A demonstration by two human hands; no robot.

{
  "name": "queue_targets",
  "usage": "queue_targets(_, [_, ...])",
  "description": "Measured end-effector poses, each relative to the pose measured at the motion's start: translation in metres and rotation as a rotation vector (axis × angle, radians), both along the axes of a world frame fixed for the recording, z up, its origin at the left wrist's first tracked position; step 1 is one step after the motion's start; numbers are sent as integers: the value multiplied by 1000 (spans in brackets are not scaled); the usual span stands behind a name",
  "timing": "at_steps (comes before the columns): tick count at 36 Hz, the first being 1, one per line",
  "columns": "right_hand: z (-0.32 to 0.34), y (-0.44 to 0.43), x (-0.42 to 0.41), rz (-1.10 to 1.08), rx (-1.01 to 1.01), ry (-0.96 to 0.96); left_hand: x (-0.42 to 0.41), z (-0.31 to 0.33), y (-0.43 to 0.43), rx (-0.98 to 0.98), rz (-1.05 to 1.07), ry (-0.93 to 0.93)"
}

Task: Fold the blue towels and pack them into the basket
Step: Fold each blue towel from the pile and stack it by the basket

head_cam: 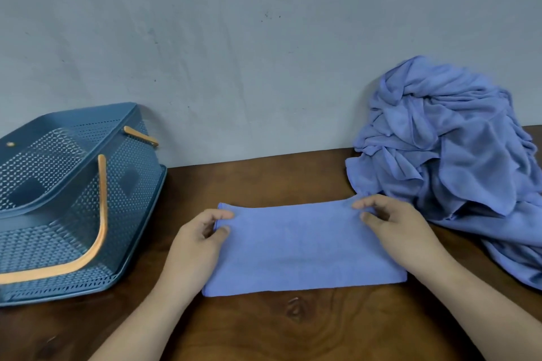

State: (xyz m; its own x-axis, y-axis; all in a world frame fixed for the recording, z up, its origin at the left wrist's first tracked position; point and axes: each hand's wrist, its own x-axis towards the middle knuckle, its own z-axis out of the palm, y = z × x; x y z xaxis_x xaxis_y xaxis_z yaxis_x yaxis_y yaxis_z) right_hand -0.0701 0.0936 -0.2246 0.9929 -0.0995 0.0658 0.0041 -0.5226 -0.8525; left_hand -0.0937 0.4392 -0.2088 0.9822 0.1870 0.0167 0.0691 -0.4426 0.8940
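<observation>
Well to the left of the left hand point(199, 240) stands the basket point(44, 246), teal plastic with perforated lattice walls, rounded corners and thin orange handles point(101, 214). It looks rigid and light, and nothing shows inside it.

The left hand pinches the far left corner of the towel point(299, 249) between thumb and forefinger, the other fingers loosely curled. The towel lies flat on the table point(293, 331) between the two hands, already doubled into a long blue rectangle with a fine, matte nap, likely microfibre. It should handle as light, soft and limp. With no stiffness of its own, it will sag wherever it is unsupported, and the layers may slip apart unless they are gripped together. The corners and the folded edges are the best places to hold it, with all layers pinched at once.

The right hand point(393, 223) does the same at the far right corner, thumb and forefinger closed on the cloth. Just beyond it and to its right is the pile point(457, 149) of unfolded towels, the same blue, crumpled in deep folds against the grey wall point(264, 53).

The table is dark, smooth, grained wood, which should let the cloth slide easily.
</observation>
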Motion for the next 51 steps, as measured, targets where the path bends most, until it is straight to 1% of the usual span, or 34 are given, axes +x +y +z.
queue_targets(5, [0,-1,1,-9,-88,7,3,-9,4,46,25,-39])
queue_targets(9, [1,0,-3,7,-213,22,3,-10,5,93,24,-27])
queue_targets(13, [11,6,-12,45,-300,19,0,-3,-1,229,-25,21])
queue_targets(14, [13,9,-15,48,-369,26,-2,-2,-4,291,-32,3])
queue_targets(16, [17,17,-22,25,-632,20,-9,1,-14,503,-42,-109])
queue_targets(17, [18,22,-25,-1,-772,-25,-12,3,-21,633,-56,-187])
queue_targets(18, [20,29,-27,-17,-865,-92,-15,6,-29,734,-81,-255])
queue_targets(19, [21,36,-27,-13,-899,-167,-18,10,-40,785,-118,-302])
queue_targets(21, [25,52,-23,93,-830,-234,-18,16,-60,792,-237,-315])
queue_targets(23, [23,65,-19,263,-704,-155,-15,12,-72,771,-371,-231])
queue_targets(24, [19,69,-19,336,-694,-98,-14,7,-72,785,-424,-177])
queue_targets(27, [4,63,-25,459,-811,-29,-18,-10,-55,869,-523,-14])
queue_targets(29, [3,50,-29,470,-840,-11,-23,-16,-39,911,-523,14])
queue_targets(33, [5,29,-32,426,-875,36,-31,-16,-18,960,-442,58])
queue_targets(40, [2,17,-32,373,-795,65,-34,-9,-10,961,-420,115])
queue_targets(45, [6,13,-29,389,-750,70,-31,3,-5,949,-446,224])
queue_targets(48, [8,9,-27,397,-766,68,-29,17,-5,945,-461,300])
queue_targets(51, [6,11,-25,408,-792,69,-25,30,-18,992,-434,355])
